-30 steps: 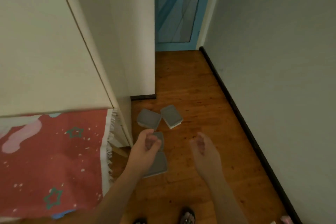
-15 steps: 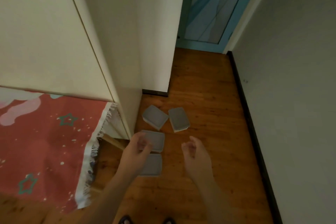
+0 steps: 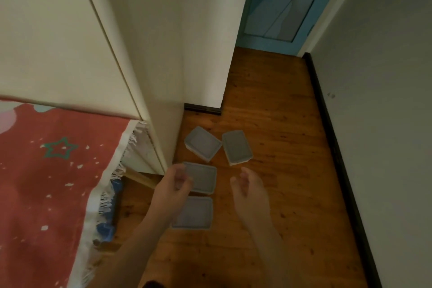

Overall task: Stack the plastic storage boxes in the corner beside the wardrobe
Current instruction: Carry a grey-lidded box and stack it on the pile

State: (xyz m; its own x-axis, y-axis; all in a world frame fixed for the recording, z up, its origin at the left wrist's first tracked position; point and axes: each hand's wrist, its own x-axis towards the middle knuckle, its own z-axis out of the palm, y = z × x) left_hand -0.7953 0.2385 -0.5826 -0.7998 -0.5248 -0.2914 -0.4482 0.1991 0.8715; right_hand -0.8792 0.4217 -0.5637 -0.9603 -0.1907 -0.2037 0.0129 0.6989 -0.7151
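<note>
Reaching forward and down, two bare forearms enter from the bottom edge. The left hand [image 3: 171, 186] hovers with fingers loosely curled and empty, overlapping the near-left corner of one box; whether it touches is unclear. The right hand [image 3: 249, 188] is likewise unclenched and holds nothing, above bare wooden floor [image 3: 287, 170]. Four grey-lidded plastic storage boxes lie flat and unstacked: the nearest box [image 3: 195, 213] partly behind the left wrist, the second box [image 3: 203, 180] just beyond it, then a tilted left box [image 3: 203, 144] close to the wardrobe [image 3: 149, 65] base, and a right box [image 3: 237, 148] just beside it, apart. A red fringed cloth [image 3: 51, 170] hangs at left. Open floor runs between the boxes and the right wall's dark skirting [image 3: 336, 147], narrowing toward the blue door [image 3: 280, 2] beyond.
</note>
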